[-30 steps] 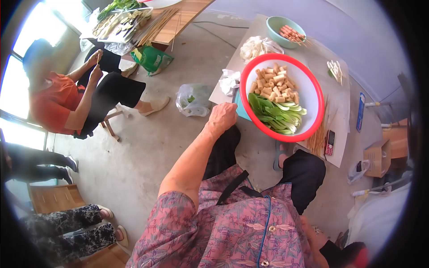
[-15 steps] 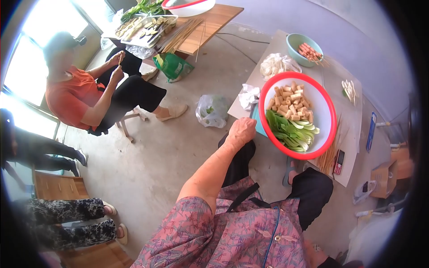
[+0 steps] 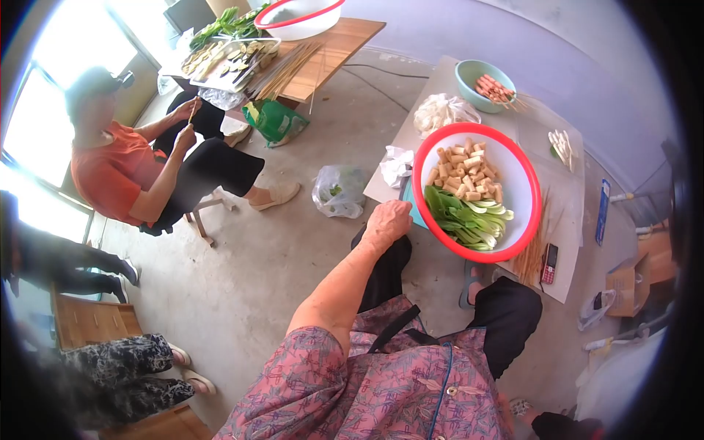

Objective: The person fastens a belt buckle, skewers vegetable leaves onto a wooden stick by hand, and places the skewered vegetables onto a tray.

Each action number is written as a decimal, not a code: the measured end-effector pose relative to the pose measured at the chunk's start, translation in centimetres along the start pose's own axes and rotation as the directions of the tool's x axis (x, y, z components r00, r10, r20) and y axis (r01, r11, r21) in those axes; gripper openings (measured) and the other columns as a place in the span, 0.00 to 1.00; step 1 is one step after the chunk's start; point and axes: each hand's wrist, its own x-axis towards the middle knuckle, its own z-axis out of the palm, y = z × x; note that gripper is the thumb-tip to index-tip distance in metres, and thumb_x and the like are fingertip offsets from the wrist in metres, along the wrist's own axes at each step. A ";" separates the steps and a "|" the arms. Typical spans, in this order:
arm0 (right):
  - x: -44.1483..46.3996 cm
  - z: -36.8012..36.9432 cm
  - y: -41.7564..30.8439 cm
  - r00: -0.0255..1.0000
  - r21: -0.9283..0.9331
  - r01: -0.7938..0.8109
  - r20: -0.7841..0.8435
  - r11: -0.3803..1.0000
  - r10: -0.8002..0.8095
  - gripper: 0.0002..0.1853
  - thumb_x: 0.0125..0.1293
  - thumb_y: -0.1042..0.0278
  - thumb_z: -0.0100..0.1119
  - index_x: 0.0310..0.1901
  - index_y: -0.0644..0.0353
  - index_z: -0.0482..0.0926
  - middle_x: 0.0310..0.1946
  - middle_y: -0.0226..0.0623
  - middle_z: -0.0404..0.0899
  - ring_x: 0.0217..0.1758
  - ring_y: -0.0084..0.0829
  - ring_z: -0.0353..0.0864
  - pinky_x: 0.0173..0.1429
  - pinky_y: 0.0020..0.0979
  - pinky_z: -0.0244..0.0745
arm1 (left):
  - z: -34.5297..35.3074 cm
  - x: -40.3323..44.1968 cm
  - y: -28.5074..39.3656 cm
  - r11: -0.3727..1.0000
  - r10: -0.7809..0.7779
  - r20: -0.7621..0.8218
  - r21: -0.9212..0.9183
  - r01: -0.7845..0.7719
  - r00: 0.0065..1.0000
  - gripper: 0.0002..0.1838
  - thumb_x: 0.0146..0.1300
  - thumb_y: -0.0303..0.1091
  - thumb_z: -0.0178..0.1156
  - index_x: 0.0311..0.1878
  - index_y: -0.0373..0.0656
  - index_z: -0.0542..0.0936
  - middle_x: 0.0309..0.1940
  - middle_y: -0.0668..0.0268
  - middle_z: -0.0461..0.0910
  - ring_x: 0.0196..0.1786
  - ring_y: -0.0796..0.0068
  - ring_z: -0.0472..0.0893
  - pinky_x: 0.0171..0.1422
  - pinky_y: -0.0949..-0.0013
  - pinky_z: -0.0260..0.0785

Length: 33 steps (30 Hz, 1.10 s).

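Observation:
My left hand (image 3: 390,220) is closed in a fist, back of the hand up, just left of a white bowl with a red rim (image 3: 531,220). Whatever its fingers may hold is hidden. Beside it, the edge of a teal thing (image 3: 415,204) shows from under the bowl. Short tan cut pieces (image 3: 462,170) fill the bowl's far part. Green leafy stalks (image 3: 466,218) lie in its near part. My right hand is out of view.
The low table (image 3: 539,132) also bears a green basin (image 3: 469,92) with skewered pieces, plastic bags (image 3: 444,114), thin sticks (image 3: 529,257) and a phone (image 3: 549,264). A co-worker (image 3: 121,172) sits left, holding a stick. A plastic bag (image 3: 339,192) lies on the floor.
The whole view has shifted slightly. My left hand stays closed beside the bowl. The seated co-worker's hands have changed position a little around the stick.

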 end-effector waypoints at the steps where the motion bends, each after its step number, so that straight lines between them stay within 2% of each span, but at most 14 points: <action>1: -0.4 0.0 -0.1 0.997 -0.047 0.077 -0.015 0.996 -0.078 0.10 0.62 0.66 0.59 0.40 0.63 0.79 0.35 0.27 0.78 0.39 0.22 0.75 0.44 0.29 0.70 | 0.2 0.0 0.1 0.999 0.029 -0.036 -0.020 -0.029 0.999 0.07 0.51 0.33 0.57 0.30 0.39 0.77 0.29 0.51 0.79 0.39 0.52 0.80 0.45 0.53 0.73; 4: -1.3 -0.2 -0.2 0.973 -0.157 0.217 -0.046 0.963 -0.226 0.10 0.61 0.67 0.59 0.40 0.63 0.79 0.36 0.27 0.78 0.40 0.23 0.76 0.45 0.29 0.70 | 0.1 0.1 0.5 1.000 -0.025 0.015 0.017 0.025 1.000 0.08 0.53 0.34 0.58 0.30 0.40 0.76 0.30 0.53 0.80 0.40 0.53 0.80 0.45 0.54 0.73; 7: -1.0 0.2 1.4 0.946 0.302 -0.323 0.067 0.897 0.318 0.07 0.61 0.72 0.57 0.38 0.65 0.79 0.29 0.27 0.77 0.32 0.17 0.72 0.34 0.24 0.70 | -0.2 0.2 0.6 1.000 -0.016 0.038 0.012 0.016 0.999 0.10 0.54 0.36 0.59 0.31 0.39 0.77 0.30 0.53 0.80 0.40 0.52 0.80 0.45 0.54 0.72; 8: -0.2 0.4 2.7 0.944 0.309 -0.327 0.060 0.893 0.325 0.07 0.61 0.72 0.57 0.38 0.65 0.79 0.29 0.27 0.77 0.32 0.17 0.72 0.34 0.24 0.70 | -0.2 0.2 0.6 1.000 -0.007 0.046 0.009 0.007 0.999 0.10 0.54 0.36 0.59 0.31 0.39 0.77 0.30 0.53 0.80 0.40 0.52 0.80 0.45 0.54 0.72; 12: 6.9 0.8 -0.2 0.962 0.055 -0.172 0.226 0.984 0.155 0.08 0.63 0.70 0.55 0.37 0.64 0.80 0.29 0.28 0.79 0.30 0.18 0.74 0.35 0.23 0.71 | -0.3 0.2 1.1 1.000 -0.001 0.038 0.004 0.001 0.999 0.09 0.54 0.36 0.60 0.32 0.39 0.77 0.30 0.52 0.80 0.39 0.52 0.80 0.45 0.53 0.71; 13: 9.3 2.0 -1.6 0.965 0.076 0.037 0.258 0.996 -0.056 0.09 0.64 0.69 0.55 0.40 0.64 0.80 0.32 0.33 0.81 0.35 0.22 0.78 0.41 0.25 0.73 | -0.3 0.4 1.4 1.000 -0.018 0.026 0.014 0.017 1.000 0.09 0.54 0.36 0.60 0.32 0.40 0.77 0.30 0.52 0.80 0.39 0.51 0.80 0.45 0.53 0.71; 14: 11.2 3.5 -4.6 0.925 0.041 0.092 0.367 0.995 -0.101 0.11 0.65 0.68 0.55 0.43 0.65 0.80 0.35 0.35 0.82 0.39 0.25 0.80 0.46 0.25 0.74 | 0.0 0.3 1.3 1.000 0.005 -0.010 0.009 -0.005 1.000 0.10 0.54 0.37 0.61 0.33 0.40 0.78 0.29 0.53 0.80 0.38 0.51 0.80 0.44 0.53 0.71; 16: 14.2 8.5 -7.0 0.655 0.131 0.446 0.627 0.886 -0.422 0.14 0.66 0.64 0.53 0.48 0.62 0.78 0.45 0.42 0.79 0.48 0.35 0.79 0.54 0.31 0.72 | 0.5 0.2 1.3 0.999 0.033 -0.047 0.014 -0.033 0.998 0.10 0.54 0.37 0.61 0.33 0.40 0.78 0.29 0.53 0.80 0.37 0.51 0.80 0.43 0.53 0.71; 18: 15.3 13.6 -9.9 0.343 0.212 0.412 0.865 0.886 -0.366 0.16 0.67 0.63 0.52 0.51 0.63 0.75 0.43 0.46 0.79 0.48 0.42 0.78 0.53 0.35 0.71 | 0.3 -0.1 1.8 0.999 0.051 -0.082 0.014 -0.050 0.995 0.10 0.54 0.38 0.61 0.33 0.40 0.78 0.28 0.54 0.80 0.37 0.52 0.80 0.42 0.53 0.71; 20: 15.8 16.6 -10.9 0.161 0.332 0.427 0.887 0.841 -0.432 0.17 0.64 0.63 0.52 0.50 0.64 0.76 0.44 0.48 0.80 0.48 0.42 0.78 0.54 0.35 0.70 | 0.3 -0.4 1.9 0.998 0.057 -0.097 0.018 -0.056 0.994 0.10 0.54 0.38 0.61 0.32 0.40 0.77 0.28 0.54 0.80 0.37 0.52 0.80 0.42 0.53 0.72; 25: 16.6 19.4 -8.0 0.222 0.207 0.298 0.934 0.932 -0.279 0.20 0.64 0.65 0.52 0.55 0.65 0.73 0.47 0.47 0.79 0.48 0.37 0.78 0.53 0.34 0.71 | 0.1 -0.3 1.4 0.998 0.052 -0.085 0.024 -0.050 0.995 0.11 0.55 0.39 0.61 0.31 0.40 0.76 0.28 0.55 0.80 0.37 0.52 0.80 0.42 0.54 0.72; 28: 17.7 19.7 -8.0 -0.044 0.093 0.320 0.996 0.943 -0.084 0.21 0.61 0.65 0.55 0.55 0.66 0.73 0.47 0.43 0.80 0.46 0.30 0.77 0.51 0.32 0.71 | 0.4 -0.2 1.3 0.999 0.041 -0.081 0.036 -0.038 0.996 0.11 0.56 0.39 0.60 0.30 0.41 0.76 0.29 0.56 0.80 0.37 0.53 0.80 0.42 0.54 0.72; 31: 18.3 18.9 -8.1 -0.178 0.362 0.269 0.929 0.892 -0.324 0.23 0.59 0.67 0.57 0.56 0.68 0.73 0.47 0.43 0.80 0.48 0.30 0.77 0.53 0.32 0.70 | 0.2 -0.3 1.5 0.999 0.037 -0.073 0.030 -0.035 0.997 0.11 0.56 0.39 0.60 0.30 0.41 0.76 0.28 0.56 0.80 0.38 0.55 0.80 0.43 0.55 0.72; 33: 17.8 19.1 -7.0 -0.149 0.389 0.155 0.918 0.908 -0.367 0.24 0.57 0.68 0.58 0.56 0.69 0.72 0.48 0.43 0.80 0.49 0.29 0.77 0.55 0.32 0.69 | -0.2 -0.5 1.8 0.999 0.020 -0.045 0.035 -0.018 0.999 0.11 0.56 0.39 0.60 0.30 0.41 0.76 0.28 0.56 0.80 0.38 0.55 0.80 0.43 0.55 0.72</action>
